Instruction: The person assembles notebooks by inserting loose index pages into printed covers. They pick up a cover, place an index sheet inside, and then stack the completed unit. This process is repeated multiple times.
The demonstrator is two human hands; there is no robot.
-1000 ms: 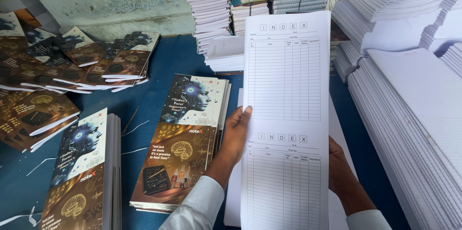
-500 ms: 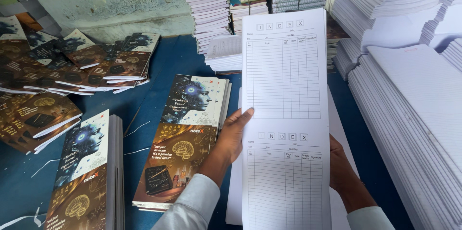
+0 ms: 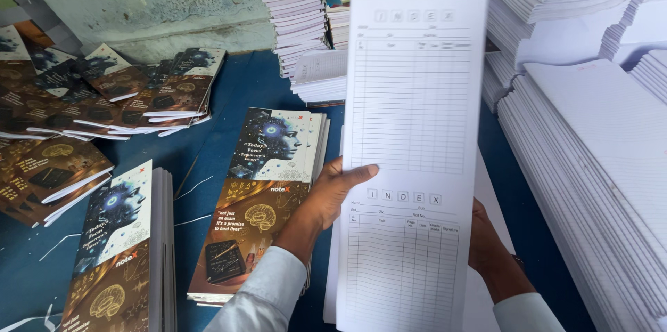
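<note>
Two hands hold one tall white ruled sheet upright over the blue table, its top edge reaching up in front of the stacks at the back. The left hand grips the sheet's left edge about halfway down, thumb pressed flat across the front and fingers curled behind. The right hand is mostly hidden behind the sheet's right edge, closed on it from the back. Under the sheet lies a low pile of the same white sheets. Just left of the left hand sits a stack of printed covers in dark blue and brown, with another cover stack nearer the table's edge. Tall piles of lined paper fill the right side.
</note>
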